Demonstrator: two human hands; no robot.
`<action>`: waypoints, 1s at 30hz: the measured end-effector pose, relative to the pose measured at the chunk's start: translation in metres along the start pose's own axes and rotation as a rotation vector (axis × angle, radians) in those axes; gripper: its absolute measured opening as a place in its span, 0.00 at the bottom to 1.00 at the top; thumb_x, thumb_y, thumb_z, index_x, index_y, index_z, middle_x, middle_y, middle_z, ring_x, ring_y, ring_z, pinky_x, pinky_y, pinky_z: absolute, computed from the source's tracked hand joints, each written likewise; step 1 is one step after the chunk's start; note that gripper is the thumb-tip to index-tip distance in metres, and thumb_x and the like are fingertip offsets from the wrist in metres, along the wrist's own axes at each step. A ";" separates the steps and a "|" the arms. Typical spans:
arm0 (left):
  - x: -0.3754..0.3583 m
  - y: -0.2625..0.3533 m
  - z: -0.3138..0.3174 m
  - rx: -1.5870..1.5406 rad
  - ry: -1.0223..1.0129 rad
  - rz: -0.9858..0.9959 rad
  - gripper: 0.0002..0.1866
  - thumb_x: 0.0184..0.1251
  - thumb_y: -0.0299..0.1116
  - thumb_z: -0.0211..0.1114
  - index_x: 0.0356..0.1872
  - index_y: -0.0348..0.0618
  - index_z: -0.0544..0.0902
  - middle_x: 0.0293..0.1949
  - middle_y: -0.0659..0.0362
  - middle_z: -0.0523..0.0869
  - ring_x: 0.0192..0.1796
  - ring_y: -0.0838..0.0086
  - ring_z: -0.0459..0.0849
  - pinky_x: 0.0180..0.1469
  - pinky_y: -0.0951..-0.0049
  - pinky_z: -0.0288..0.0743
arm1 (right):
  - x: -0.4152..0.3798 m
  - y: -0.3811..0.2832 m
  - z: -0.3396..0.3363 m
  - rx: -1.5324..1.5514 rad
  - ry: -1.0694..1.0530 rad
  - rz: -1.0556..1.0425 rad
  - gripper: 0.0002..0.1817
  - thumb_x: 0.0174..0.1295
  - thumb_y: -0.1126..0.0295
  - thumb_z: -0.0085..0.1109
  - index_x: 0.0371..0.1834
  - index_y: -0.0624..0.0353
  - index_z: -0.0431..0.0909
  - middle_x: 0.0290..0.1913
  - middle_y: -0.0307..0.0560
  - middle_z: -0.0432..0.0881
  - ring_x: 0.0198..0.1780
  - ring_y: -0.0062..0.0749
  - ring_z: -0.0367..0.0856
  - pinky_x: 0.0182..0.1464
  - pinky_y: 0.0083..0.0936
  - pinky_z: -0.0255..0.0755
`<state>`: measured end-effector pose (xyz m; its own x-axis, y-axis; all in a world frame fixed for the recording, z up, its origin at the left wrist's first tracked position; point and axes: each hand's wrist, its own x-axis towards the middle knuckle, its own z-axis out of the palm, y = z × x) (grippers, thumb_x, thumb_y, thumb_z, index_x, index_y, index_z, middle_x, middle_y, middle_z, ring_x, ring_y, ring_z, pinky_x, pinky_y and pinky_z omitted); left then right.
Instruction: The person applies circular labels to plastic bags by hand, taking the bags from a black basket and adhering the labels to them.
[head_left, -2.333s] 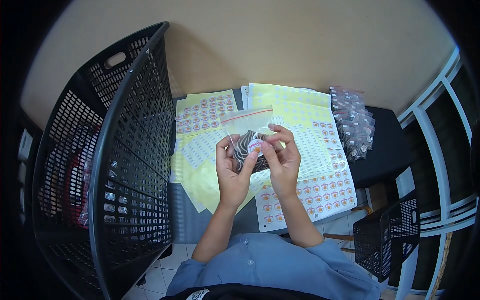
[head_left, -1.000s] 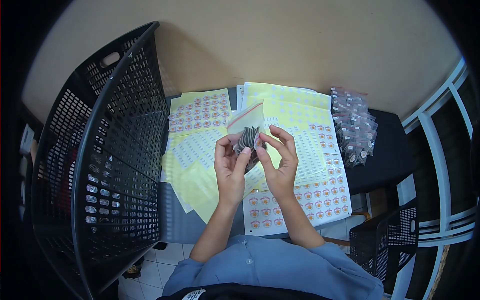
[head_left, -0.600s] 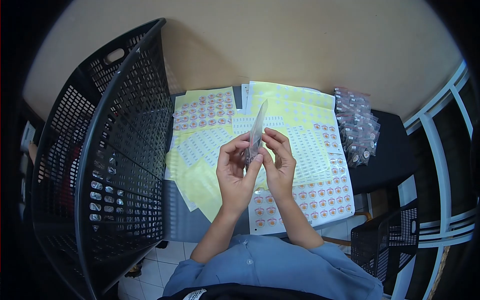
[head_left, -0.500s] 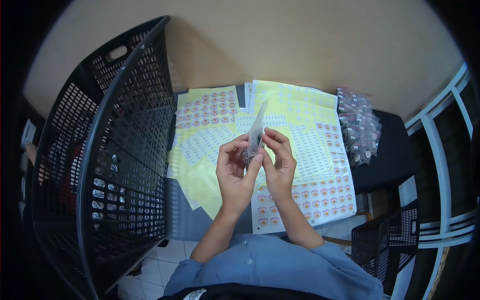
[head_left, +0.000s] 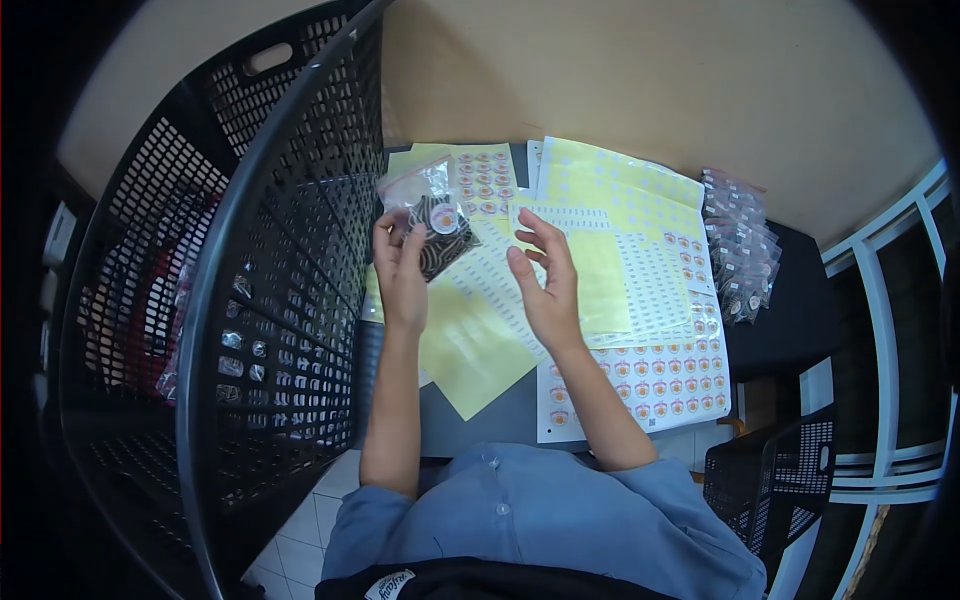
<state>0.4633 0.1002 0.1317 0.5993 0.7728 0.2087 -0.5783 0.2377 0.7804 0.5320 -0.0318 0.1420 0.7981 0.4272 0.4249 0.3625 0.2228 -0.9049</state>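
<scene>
My left hand (head_left: pixel 404 262) grips a clear zip bag (head_left: pixel 452 247) by its left side. Dark, looped contents fill the bag's lower part, and a round sticker is on its front. To the right, my right hand (head_left: pixel 548 285) hangs over the sheets with fingers spread and nothing in it. Beneath the hands lie yellow backing sheets (head_left: pixel 478 365) and white sheets of small printed labels (head_left: pixel 655 285). A sheet of round logo stickers (head_left: pixel 485 170) lies behind the bag, and a larger sticker sheet (head_left: pixel 640 385) is at the front right.
A tall black perforated basket (head_left: pixel 290 290) stands close on my left, with small bags showing through its holes. Several packed zip bags (head_left: pixel 738 245) are piled at the table's right on a black surface (head_left: pixel 800 310). A smaller black crate (head_left: pixel 770 480) is lower right.
Both hands held the bag edge-on at the centre. Now my right hand has let go, and my left hand has moved left with the bag, its stickered front turned to me.
</scene>
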 end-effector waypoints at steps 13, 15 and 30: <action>0.013 -0.025 -0.039 -0.176 0.072 -0.271 0.19 0.54 0.21 0.59 0.47 0.41 0.65 0.39 0.55 0.77 0.40 0.75 0.78 0.41 0.76 0.74 | -0.036 0.050 0.016 -0.693 -0.396 -0.065 0.27 0.47 0.65 0.60 0.50 0.66 0.67 0.57 0.55 0.64 0.57 0.45 0.64 0.56 0.31 0.61; 0.011 -0.025 -0.040 -0.170 0.073 -0.268 0.19 0.54 0.21 0.59 0.47 0.41 0.65 0.39 0.55 0.77 0.40 0.75 0.78 0.41 0.76 0.74 | -0.038 0.057 0.017 -0.742 -0.412 -0.020 0.28 0.46 0.64 0.61 0.50 0.67 0.67 0.57 0.55 0.64 0.56 0.45 0.65 0.56 0.31 0.61; 0.016 -0.055 -0.064 -0.382 0.053 -0.384 0.11 0.58 0.25 0.54 0.43 0.41 0.72 0.38 0.61 0.78 0.39 0.78 0.78 0.43 0.78 0.73 | -0.034 0.059 0.023 -0.742 -0.324 -0.063 0.17 0.42 0.67 0.62 0.35 0.65 0.75 0.43 0.52 0.76 0.39 0.42 0.77 0.42 0.30 0.72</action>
<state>0.4693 0.1372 0.0540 0.7842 0.6144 -0.0868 -0.4891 0.6980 0.5230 0.5159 -0.0132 0.0746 0.6278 0.6910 0.3583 0.7175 -0.3352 -0.6106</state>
